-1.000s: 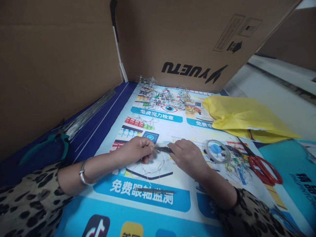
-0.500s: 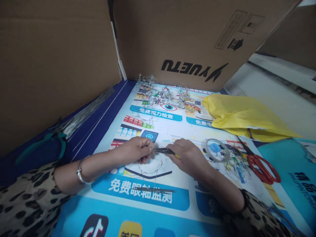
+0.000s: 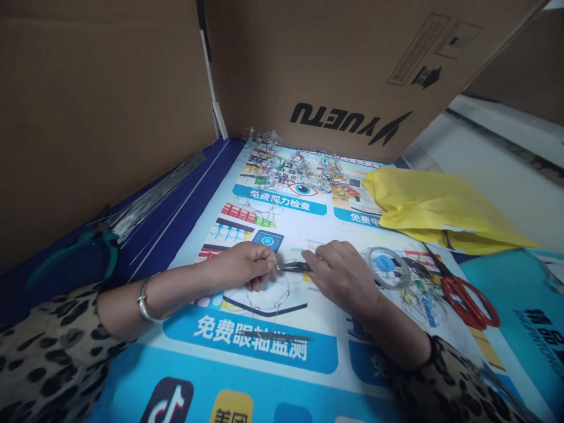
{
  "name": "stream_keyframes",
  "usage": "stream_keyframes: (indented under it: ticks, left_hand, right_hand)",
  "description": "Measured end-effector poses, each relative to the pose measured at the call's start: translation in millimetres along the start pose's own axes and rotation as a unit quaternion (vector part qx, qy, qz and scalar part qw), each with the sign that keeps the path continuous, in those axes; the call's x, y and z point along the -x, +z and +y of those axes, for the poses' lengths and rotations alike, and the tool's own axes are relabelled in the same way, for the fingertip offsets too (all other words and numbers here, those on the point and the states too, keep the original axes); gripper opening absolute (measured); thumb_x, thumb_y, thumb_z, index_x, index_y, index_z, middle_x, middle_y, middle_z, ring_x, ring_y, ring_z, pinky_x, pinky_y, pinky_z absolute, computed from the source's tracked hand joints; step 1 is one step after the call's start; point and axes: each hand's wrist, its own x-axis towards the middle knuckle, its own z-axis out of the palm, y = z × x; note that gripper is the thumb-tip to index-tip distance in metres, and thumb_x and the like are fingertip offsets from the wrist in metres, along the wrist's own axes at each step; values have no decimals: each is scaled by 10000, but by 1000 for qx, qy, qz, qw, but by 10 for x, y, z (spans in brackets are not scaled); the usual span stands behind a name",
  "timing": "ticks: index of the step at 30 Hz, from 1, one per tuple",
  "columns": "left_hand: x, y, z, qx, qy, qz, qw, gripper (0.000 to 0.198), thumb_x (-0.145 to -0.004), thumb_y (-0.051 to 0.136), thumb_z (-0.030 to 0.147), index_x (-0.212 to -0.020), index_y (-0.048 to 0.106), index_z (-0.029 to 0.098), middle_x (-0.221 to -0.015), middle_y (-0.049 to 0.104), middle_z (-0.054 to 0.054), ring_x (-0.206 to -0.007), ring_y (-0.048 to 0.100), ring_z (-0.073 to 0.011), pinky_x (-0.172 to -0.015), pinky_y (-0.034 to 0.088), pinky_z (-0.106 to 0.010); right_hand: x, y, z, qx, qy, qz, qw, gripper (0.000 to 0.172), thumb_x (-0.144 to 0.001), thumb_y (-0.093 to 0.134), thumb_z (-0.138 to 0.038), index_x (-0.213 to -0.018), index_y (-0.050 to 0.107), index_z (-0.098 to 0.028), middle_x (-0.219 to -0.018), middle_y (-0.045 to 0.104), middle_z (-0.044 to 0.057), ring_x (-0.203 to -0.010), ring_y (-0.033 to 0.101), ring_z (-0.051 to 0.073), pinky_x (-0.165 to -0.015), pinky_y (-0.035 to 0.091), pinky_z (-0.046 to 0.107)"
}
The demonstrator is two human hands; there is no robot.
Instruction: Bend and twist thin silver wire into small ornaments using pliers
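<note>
My right hand (image 3: 341, 273) is wrapped round a pair of pliers (image 3: 293, 267), whose dark narrow jaws point left. Pinched in the fingertips of my left hand (image 3: 251, 265) is a thin wire (image 3: 288, 288), bent into a loose loop with tiny coloured bits on it. The jaws meet the wire right beside my left fingertips; exactly how they grip it is too small to tell. Below the loop, a few thin dark rods (image 3: 277, 337) lie on the printed sheet (image 3: 247, 376).
Tangled wire pieces (image 3: 308, 170) lie at the back before a cardboard box (image 3: 343, 70). On the left are green-handled pliers (image 3: 79, 252) and a bundle of straight wires (image 3: 154, 197). On the right are a clear ring-shaped spool (image 3: 388, 267), red scissors (image 3: 469, 299) and a yellow bag (image 3: 440, 205).
My right hand has shifted slightly up and right, its grip on the pliers changed, with the jaws now turned more level. My left hand stays nearly in place, pinching the wire.
</note>
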Motion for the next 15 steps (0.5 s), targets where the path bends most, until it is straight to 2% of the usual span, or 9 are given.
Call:
stream_keyframes:
  ticks: [15]
  left_hand:
    - [-26, -13, -67, -1, 12, 2, 1000, 169, -832, 459, 298, -763, 504, 151, -581, 524, 28, -481, 502, -87, -480, 416, -221]
  right_hand:
    - [11, 7, -15, -44, 34, 5, 998, 181, -821, 555, -254, -958, 627, -162, -790, 584, 63, -767, 455, 200, -685, 289, 323]
